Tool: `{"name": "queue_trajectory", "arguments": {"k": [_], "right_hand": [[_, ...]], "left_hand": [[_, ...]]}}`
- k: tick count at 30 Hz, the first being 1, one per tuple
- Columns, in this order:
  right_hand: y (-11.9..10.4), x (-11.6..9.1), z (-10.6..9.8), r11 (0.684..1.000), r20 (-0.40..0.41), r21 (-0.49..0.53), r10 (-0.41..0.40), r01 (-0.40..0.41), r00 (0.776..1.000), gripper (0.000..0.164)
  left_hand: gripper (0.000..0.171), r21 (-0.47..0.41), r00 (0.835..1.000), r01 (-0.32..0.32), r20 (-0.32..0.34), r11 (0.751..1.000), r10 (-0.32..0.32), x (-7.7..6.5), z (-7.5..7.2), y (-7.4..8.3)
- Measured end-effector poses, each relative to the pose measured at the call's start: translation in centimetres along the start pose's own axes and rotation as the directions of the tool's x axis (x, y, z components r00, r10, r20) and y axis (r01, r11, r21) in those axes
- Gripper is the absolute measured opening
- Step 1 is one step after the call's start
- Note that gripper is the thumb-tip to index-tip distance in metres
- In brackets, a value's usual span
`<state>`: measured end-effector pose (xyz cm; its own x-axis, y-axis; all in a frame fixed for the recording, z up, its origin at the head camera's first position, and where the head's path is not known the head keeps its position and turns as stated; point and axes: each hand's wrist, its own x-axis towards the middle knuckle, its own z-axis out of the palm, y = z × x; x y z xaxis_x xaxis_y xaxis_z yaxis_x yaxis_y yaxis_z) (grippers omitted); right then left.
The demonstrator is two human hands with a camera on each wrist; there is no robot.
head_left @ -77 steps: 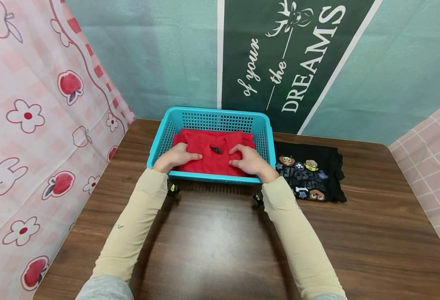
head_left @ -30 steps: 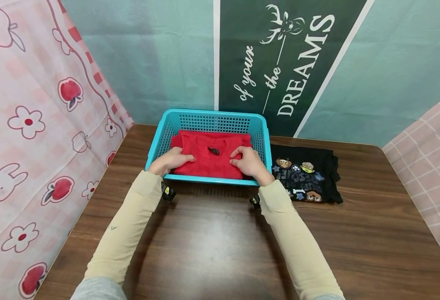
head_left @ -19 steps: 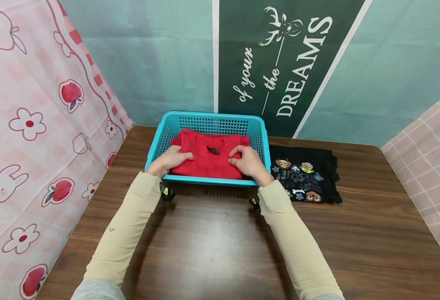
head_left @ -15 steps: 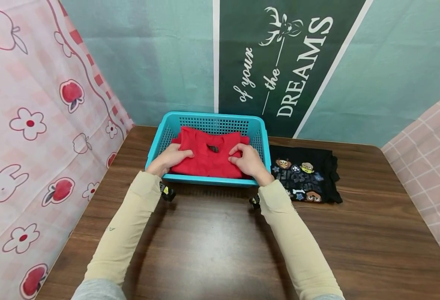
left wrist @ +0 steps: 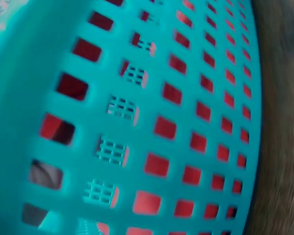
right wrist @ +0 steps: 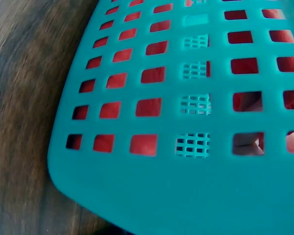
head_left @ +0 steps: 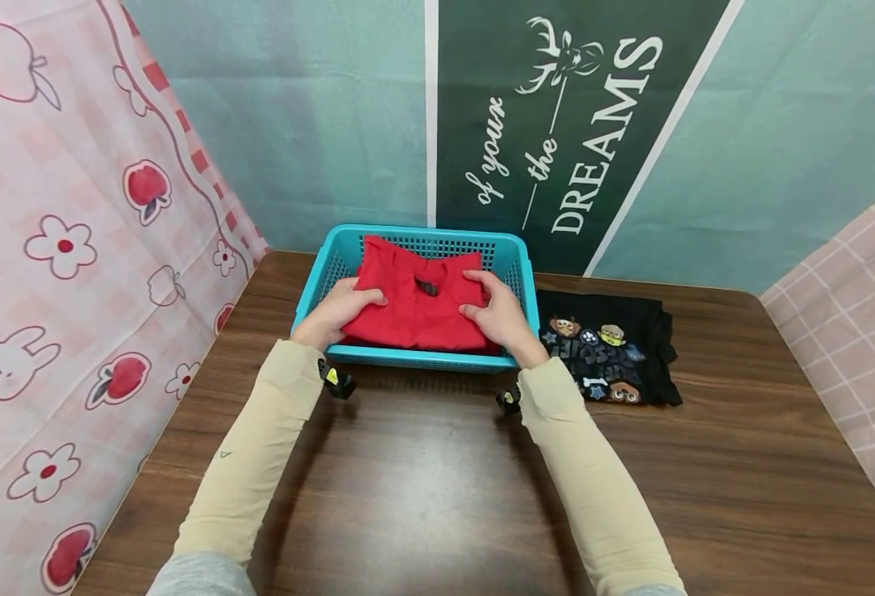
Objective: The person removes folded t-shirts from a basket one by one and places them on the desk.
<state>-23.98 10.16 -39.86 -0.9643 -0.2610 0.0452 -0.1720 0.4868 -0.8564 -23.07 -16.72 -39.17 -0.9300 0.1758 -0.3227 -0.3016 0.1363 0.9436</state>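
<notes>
A folded red shirt (head_left: 422,310), with a dark label at its neckline, lies in a blue plastic basket (head_left: 437,359). Its far edge is raised and overlaps the basket's back wall in the head view. My left hand (head_left: 336,310) grips the shirt's left side, thumb on top and the other fingers mostly hidden beneath. On the right side, my right hand (head_left: 502,313) holds the shirt's edge between thumb and fingers. Darker red fabric shows under its near right corner. Both wrist views look through the basket's perforated wall (left wrist: 152,137) at red cloth.
A folded black shirt (head_left: 608,348) with cartoon prints lies right of the basket on the brown wooden table (head_left: 422,480). Behind hangs a green cloth (head_left: 318,116) with lettering. A pink printed curtain (head_left: 94,273) borders the left, a pink tile-patterned one (head_left: 862,298) the right.
The red shirt's far edge has risen and the shirt has come up off the fabric below it. Both hands have shifted slightly up with it; the right fingers have spread a little.
</notes>
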Motion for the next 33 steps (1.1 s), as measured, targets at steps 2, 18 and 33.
{"name": "queue_trajectory", "arguments": {"k": [2,18,33], "right_hand": [[-0.1,0.0,-0.1,0.998,0.000,0.056,0.005,-0.005,1.000,0.071],[-1.2,-1.0,-1.8,0.757,0.153,0.582,0.258,-0.298,0.954,0.065],[-1.9,-3.2,-2.4,0.754,0.281,0.547,0.244,-0.364,0.928,0.044]], "left_hand": [[0.041,-0.056,1.000,0.024,0.016,0.998,-0.023,-0.1,0.0,0.1],[0.047,-0.519,0.983,0.156,0.162,0.841,-0.082,-0.9,0.3,1.0],[0.045,-0.500,0.965,0.163,0.259,0.851,-0.033,-3.1,0.8,0.9]]}}
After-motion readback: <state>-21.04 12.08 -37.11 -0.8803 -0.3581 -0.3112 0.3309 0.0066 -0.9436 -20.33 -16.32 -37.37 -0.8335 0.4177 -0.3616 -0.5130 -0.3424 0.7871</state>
